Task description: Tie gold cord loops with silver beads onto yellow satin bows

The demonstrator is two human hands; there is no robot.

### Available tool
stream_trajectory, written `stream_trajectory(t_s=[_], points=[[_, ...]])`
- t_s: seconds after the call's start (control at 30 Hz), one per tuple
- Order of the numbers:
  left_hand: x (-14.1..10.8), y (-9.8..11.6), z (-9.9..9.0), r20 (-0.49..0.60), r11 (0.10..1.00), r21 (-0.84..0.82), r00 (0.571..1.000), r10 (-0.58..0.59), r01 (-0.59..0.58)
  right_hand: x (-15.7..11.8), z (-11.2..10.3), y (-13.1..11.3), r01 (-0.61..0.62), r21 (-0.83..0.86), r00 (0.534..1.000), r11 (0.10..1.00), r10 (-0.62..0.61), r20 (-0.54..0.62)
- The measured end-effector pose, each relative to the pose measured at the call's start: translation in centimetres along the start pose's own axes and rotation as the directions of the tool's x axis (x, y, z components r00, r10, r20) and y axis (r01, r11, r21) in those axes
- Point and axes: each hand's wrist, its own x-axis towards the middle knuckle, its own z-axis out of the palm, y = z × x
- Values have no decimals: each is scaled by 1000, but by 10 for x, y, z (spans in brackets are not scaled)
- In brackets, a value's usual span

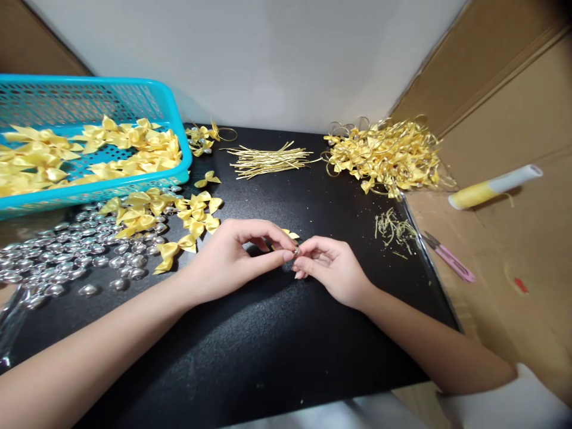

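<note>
Over the middle of the black table (214,351), my left hand (243,253) and my right hand (335,265) meet at the fingertips. Both pinch a small silvery piece (295,252), mostly covered by the fingers; it resembles the loose charms. Just behind the left fingertips shows part of a yellow ribbon bow (290,233); whether it is held or lying there I cannot tell. Left of my left hand are several loose yellow bows (196,214) and a spread of shiny silver heart-shaped charms (89,262).
A turquoise basket (179,134) of yellow bows stands back left. Gold ties (268,161) lie at the back, with a heap of bows with gold loops (388,155) to their right. Clippings (395,229), a pink-handled cutter (453,262) and a yellow-white roll (494,187) are rightward.
</note>
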Motion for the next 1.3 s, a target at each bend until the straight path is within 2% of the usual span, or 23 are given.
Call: stream_trajectory(t_s=[0.13,0.3,0.4,0.47,0.53,0.6,0.67,0.73,0.9,1.0,1.13,1.3], points=[[0,2,-2,5,997,44,998,62,-62,0,0,0,17,29,1000,999,-17,1],[-2,6,-1,-60,971,194,986,153,-139,0,-3,4,98,-30,995,995,-97,28],[-5,9,-3,-105,963,233,981,164,-136,1,-5,5,168,-165,985,972,-160,66],[-7,14,-5,-165,966,218,971,174,-136,1,-8,3,249,-338,968,908,-241,66],[-10,21,-7,-276,968,207,940,199,-144,3,-11,1,318,-507,941,802,-331,67],[-13,29,-8,-391,964,208,889,237,-166,6,-14,0,357,-611,916,706,-394,80],[-14,35,-7,-469,957,212,838,278,-198,8,-16,0,389,-652,897,651,-430,105],[-15,39,-6,-502,953,213,812,297,-217,10,-18,1,409,-671,889,618,-438,138],[-14,34,-7,-465,953,210,836,292,-216,10,-19,-1,426,-724,873,542,-457,172],[-14,29,-9,-405,960,208,877,261,-190,7,-18,-9,473,-726,821,500,-549,157],[-12,23,-5,-291,955,227,922,256,-194,3,-13,-16,571,-635,761,520,-625,172],[-9,18,5,-177,931,273,939,297,-243,3,-7,-14,652,-519,718,553,-669,189]])
